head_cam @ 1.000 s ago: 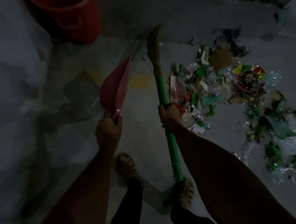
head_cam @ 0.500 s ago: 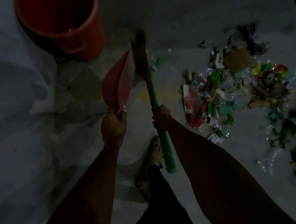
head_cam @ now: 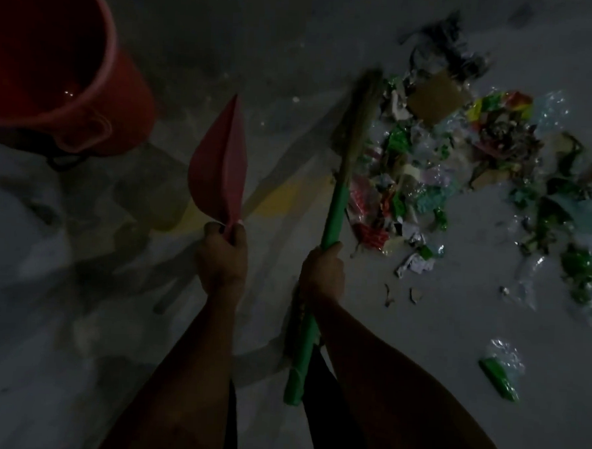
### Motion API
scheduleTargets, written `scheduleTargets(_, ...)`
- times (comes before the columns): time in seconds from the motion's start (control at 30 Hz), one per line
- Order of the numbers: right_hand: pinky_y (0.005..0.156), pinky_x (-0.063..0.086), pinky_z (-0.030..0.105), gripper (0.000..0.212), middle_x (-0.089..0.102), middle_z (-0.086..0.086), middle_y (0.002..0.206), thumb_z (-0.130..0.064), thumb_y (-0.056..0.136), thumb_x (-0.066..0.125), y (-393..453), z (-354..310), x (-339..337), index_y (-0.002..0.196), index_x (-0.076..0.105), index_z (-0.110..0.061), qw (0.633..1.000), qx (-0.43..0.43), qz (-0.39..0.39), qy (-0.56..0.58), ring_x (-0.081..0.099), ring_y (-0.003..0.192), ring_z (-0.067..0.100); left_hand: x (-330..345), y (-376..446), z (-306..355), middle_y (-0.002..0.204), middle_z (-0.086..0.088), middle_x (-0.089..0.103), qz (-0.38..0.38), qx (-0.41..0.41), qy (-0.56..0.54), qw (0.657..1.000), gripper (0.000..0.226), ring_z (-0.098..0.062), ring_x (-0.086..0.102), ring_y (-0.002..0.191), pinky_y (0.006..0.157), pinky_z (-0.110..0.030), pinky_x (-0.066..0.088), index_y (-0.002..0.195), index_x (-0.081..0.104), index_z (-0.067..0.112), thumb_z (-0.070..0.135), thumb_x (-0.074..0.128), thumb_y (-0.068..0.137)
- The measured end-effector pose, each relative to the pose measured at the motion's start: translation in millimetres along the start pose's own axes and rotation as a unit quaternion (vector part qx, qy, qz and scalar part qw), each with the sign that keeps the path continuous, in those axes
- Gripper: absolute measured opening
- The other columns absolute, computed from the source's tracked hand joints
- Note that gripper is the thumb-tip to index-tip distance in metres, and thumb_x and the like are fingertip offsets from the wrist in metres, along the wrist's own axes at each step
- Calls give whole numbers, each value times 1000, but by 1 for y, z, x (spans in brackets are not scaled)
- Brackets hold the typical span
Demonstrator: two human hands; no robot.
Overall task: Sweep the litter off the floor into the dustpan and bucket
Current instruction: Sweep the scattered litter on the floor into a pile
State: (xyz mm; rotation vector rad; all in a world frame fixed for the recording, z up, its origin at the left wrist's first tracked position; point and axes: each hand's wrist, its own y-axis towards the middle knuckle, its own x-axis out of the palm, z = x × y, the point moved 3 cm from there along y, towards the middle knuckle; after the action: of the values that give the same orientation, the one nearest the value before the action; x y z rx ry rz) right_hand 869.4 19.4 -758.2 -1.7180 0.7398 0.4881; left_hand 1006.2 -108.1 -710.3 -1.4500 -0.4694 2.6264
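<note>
**Broom at the edge of a litter heap on a dim floor**

A person's left hand (head_cam: pixel 222 254) is wrapped round the narrow handle of a red plastic dustpan (head_cam: pixel 220 167), which is turned edge-on and tapers to a point above the knuckles. The right hand (head_cam: pixel 323 272) is closed round the smooth green handle of a broom (head_cam: pixel 336 206); its straw-coloured bristle head (blurred) reaches up and to the right of that hand and touches the near edge of the litter (head_cam: pixel 469 164). The heap, to the right of the right hand, is a crumpled mix of shiny clear plastic, green and red wrappers and a flat brown square of cardboard (head_cam: pixel 435 96). A round red plastic bucket (head_cam: pixel 72 85) stands up and to the left of the left hand, well apart from the heap. One green wrapper (head_cam: pixel 499 377) lies alone on the grey, mottled floor (head_cam: pixel 418 351), lower right.
</note>
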Motion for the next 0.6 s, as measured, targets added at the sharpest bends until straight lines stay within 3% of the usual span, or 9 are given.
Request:
scheduleTargets(0.13, 52, 47, 31, 50, 67, 12, 96, -43, 105, 38, -26, -2, 15, 143, 34, -11, 996, -58, 43, 49, 63, 69, 26, -14, -5, -3, 86, -23, 66, -7, 6, 1, 1000, 38, -40, 61, 79, 58, -33, 30, 103, 61, -1, 36, 59, 94)
scheduleTargets(0.37, 58, 55, 43, 40, 64, 14, 88, -51, 103, 43, -47, -56, 31, 116, 50, -14, 979, -188, -59, -42, 64, 71, 37, -75, 26, -23, 88, -27, 65, -31, 48, 44, 997, 36, -42, 61, 81, 60, -33, 27, 100, 62, -3, 32, 61, 93)
scheduleTargets(0.5, 74, 61, 50, 41, 63, 13, 101, -51, 101, 47, -47, -79, 42, 118, 57, -14, 975, -134, -124, -124, 68, 84, 34, -102, 50, -45, 91, -25, 66, -34, 33, 71, 996, 37, -43, 63, 85, 64, -39, 41, 98, 62, 3, 39, 62, 90)
scheduleTargets(0.6, 63, 62, 39, 33, 65, 9, 92, -44, 100, 51, -41, -73, 38, 108, 58, -12, 992, -17, -114, -49, 68, 71, 26, -121, 64, -61, 91, -26, 66, -35, 17, 66, 997, 37, -43, 63, 86, 67, -41, 46, 98, 63, 1, 38, 62, 88)
